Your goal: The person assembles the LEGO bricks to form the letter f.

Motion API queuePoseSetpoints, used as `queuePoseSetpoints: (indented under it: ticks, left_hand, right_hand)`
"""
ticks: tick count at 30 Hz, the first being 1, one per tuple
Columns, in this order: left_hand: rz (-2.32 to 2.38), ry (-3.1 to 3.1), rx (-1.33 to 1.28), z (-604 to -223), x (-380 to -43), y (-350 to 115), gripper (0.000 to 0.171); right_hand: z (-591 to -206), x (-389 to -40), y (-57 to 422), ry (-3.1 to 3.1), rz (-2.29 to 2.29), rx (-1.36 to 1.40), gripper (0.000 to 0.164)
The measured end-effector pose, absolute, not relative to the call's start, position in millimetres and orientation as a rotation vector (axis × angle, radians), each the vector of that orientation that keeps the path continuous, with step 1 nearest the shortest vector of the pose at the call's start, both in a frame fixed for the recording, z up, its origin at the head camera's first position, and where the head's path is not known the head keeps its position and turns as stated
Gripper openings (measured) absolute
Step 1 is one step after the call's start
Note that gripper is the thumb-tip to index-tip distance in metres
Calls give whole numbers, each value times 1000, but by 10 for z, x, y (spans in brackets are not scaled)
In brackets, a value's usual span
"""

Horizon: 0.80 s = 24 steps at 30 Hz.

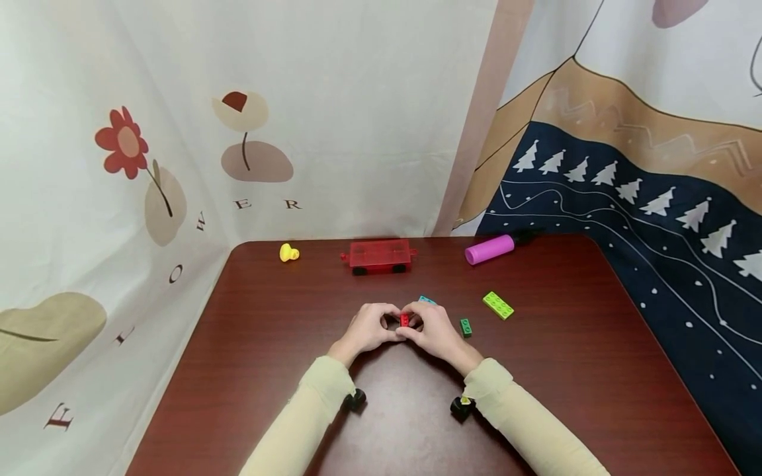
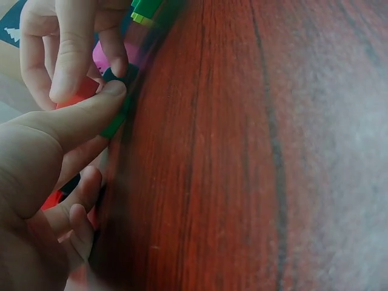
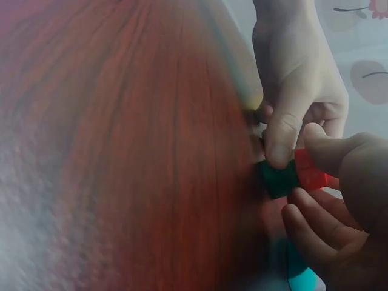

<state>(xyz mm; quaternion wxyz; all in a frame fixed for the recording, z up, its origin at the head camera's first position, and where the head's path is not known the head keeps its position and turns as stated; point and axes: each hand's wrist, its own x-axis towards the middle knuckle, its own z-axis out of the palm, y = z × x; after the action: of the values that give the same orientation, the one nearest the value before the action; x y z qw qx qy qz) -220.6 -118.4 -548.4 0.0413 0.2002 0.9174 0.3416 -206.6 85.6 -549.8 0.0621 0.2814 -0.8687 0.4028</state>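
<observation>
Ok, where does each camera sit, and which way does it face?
Head: on the head, facing forward and down at the table; left hand, right hand and sleeves show.
Left wrist: on that wrist, facing its hand's work; left hand near, right hand beyond.
Right wrist: on that wrist, facing its hand's work; right hand near, left hand beyond.
Wrist views share the red brick and green brick.

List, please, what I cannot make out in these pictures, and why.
Head view: most of the blue brick, hidden by the right hand.
Head view: black end of the purple cylinder, indistinct against the navy curtain.
Left wrist view: part of the red brick, covered by the right hand.
Left wrist view: the green brick, cut off by the top edge.
</observation>
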Motion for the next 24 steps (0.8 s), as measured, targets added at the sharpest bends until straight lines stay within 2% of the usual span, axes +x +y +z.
queuePoseSetpoints:
  ticks: [12,24]
  left_hand:
    - [1021,2812,547,-5503,-2217,-1191,39]
    - [1043,2805,525,-5517,-2225,-1216,43]
  right_hand:
    - [-5480,-2041,862,-2608,1123,852,26]
    - [-5459,-2057,793,-2593,1153,875,26]
